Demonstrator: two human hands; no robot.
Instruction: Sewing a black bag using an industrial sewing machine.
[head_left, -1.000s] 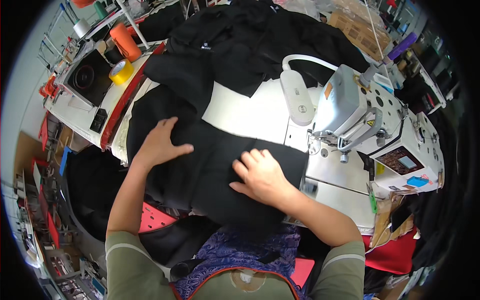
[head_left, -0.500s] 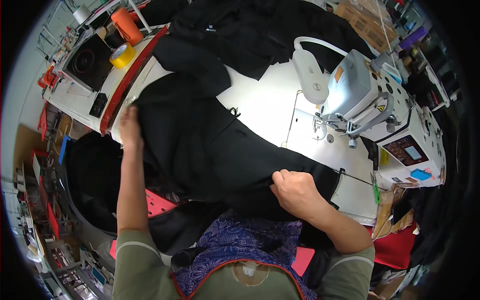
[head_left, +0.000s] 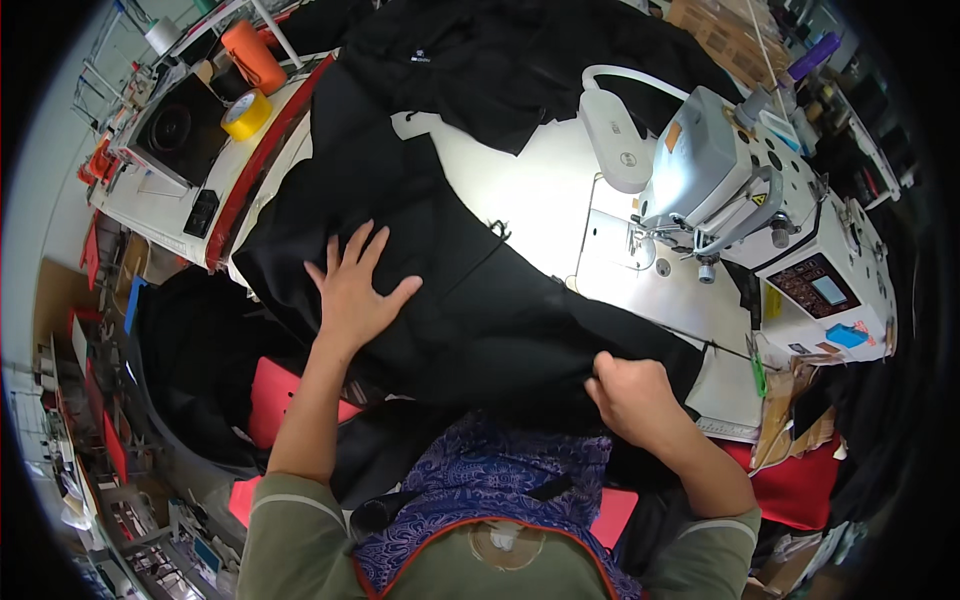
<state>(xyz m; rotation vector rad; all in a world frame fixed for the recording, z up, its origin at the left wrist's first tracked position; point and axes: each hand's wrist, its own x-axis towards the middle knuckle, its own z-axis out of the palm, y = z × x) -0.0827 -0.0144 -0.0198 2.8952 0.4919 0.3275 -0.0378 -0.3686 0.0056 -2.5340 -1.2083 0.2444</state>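
Note:
A large piece of black fabric (head_left: pixel 500 320) lies across the white sewing table (head_left: pixel 510 180), with a thin dark drawstring or thread loop on it. My left hand (head_left: pixel 355 285) is spread on the fabric, fingers apart. My right hand (head_left: pixel 633 395) is curled closed, gripping the fabric near its lower right part. To the upper right stands a white industrial sewing machine (head_left: pixel 710 160), a white lamp (head_left: pixel 615 140) over its needle area. More black garments (head_left: pixel 470 60) are heaped behind.
At the left, a side table (head_left: pixel 155 200) holds a black speaker-like box (head_left: pixel 165 130), yellow tape roll (head_left: pixel 247 115) and orange cylinder (head_left: pixel 252 55). Green-handled snips (head_left: pixel 759 375) lie right of the fabric. A cardboard box (head_left: pixel 715 30) sits at the back; red cloth (head_left: pixel 790 485) is lower right.
My left hand swept out to the fabric's left edge, then moved back right and spread open on it. My right hand closed on the fabric and shifted rightward; the fabric's near part moved rightward.

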